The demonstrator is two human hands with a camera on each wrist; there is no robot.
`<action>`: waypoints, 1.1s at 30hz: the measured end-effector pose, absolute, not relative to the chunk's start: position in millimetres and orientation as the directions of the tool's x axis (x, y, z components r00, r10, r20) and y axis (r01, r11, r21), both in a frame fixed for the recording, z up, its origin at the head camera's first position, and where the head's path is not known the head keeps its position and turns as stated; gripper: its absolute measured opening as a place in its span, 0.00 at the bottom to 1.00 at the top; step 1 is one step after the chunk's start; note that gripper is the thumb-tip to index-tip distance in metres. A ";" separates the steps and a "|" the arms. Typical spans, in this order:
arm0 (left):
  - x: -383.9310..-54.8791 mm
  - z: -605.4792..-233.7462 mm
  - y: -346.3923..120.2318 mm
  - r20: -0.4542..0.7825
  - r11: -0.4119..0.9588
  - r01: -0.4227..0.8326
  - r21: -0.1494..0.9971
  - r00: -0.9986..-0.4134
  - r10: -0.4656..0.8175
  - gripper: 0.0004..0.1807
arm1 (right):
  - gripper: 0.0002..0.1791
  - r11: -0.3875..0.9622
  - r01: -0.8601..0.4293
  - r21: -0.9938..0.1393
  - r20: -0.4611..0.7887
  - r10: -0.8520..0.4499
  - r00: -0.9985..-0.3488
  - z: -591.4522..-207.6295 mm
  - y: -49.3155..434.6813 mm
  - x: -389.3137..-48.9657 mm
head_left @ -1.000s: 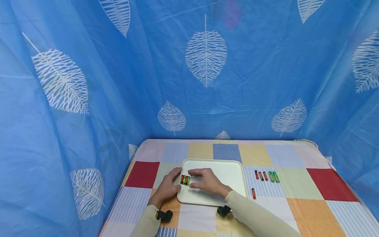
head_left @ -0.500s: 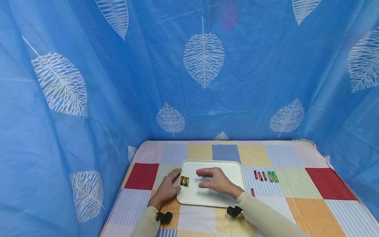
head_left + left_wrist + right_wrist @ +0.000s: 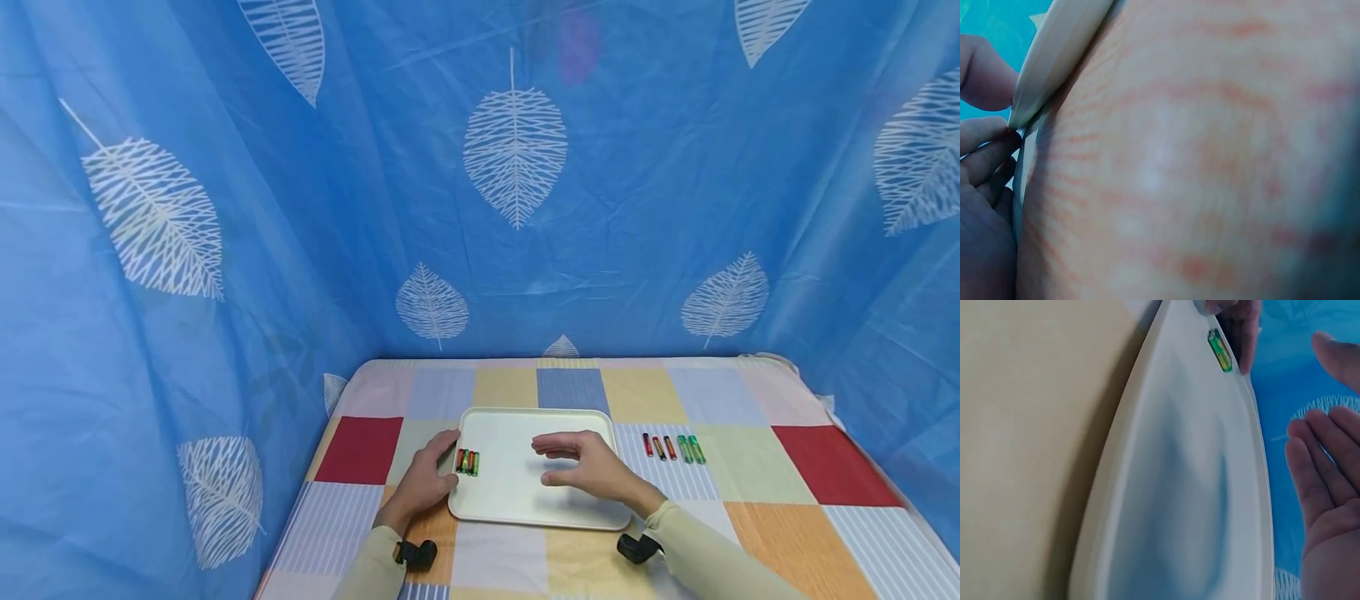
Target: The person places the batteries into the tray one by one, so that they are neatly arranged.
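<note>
We seemed between transfers, left hand (image 3: 423, 479) relaxed against the off-white rectangular tray (image 3: 510, 433) beside red-and-green cylindrical batteries (image 3: 470, 462) inside its left end, empty right hand (image 3: 588, 462) above it, probably needing to reach the loose red or green batteries (image 3: 670, 447) to its right.

Beige sleeves (image 3: 716, 550), black wrist cameras (image 3: 639, 548)

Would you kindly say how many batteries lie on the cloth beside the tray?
5, right of the tray: three red batteries, then two green batteries. The right sleeve may hide more.

The smooth tray (image 3: 517, 493) looks plastic, the tablecloth (image 3: 498, 554) matt.
</note>
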State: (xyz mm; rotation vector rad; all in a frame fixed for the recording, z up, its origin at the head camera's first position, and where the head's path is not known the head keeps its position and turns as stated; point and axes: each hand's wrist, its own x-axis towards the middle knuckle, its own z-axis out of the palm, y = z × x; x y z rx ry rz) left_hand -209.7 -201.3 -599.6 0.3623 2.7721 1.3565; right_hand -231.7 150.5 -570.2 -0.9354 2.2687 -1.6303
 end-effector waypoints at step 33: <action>-208.5 -600.7 -200.6 0.057 0.589 0.176 0.789 -0.975 0.215 0.44 | 0.34 0.379 -0.238 -0.894 0.081 -0.387 -0.919 -574.1 277.9 -195.6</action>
